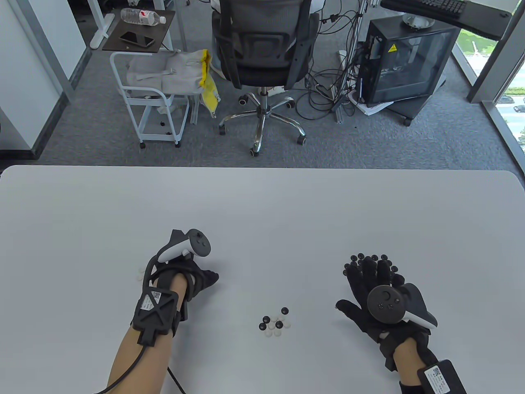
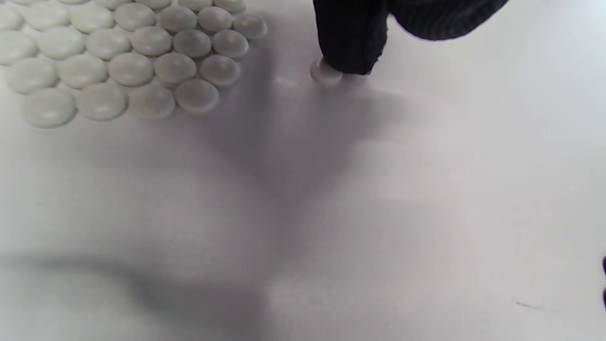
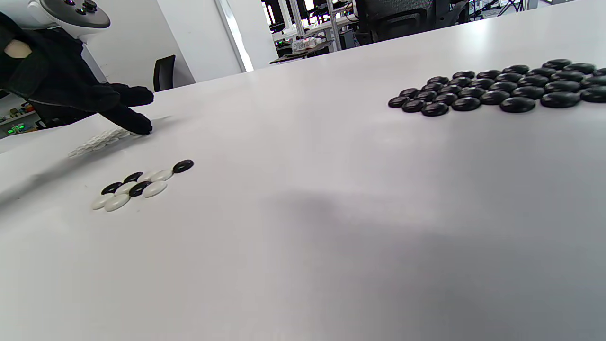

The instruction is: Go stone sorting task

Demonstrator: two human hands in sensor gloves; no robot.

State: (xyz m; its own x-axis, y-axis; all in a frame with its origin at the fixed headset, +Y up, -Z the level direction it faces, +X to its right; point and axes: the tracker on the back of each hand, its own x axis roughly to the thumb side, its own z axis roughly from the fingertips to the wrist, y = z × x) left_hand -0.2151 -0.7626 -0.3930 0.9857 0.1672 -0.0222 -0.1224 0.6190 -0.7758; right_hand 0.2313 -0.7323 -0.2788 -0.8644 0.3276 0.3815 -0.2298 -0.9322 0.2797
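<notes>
My right hand (image 1: pixel 379 293) lies flat, fingers spread, hiding most black stones (image 3: pixel 497 87); my left fingertip (image 2: pixel 352 52) presses one half-covered white stone (image 2: pixel 325 73) (grip unclear).

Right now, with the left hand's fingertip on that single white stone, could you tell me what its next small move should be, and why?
Probably slide the single white stone under the left hand sideways to the flat group of white stones. It lies apart from them, with a gloved fingertip resting on it, so it looks sorted but not yet gathered in. The small mixed cluster of black and white stones still waits at mid-table.
</notes>
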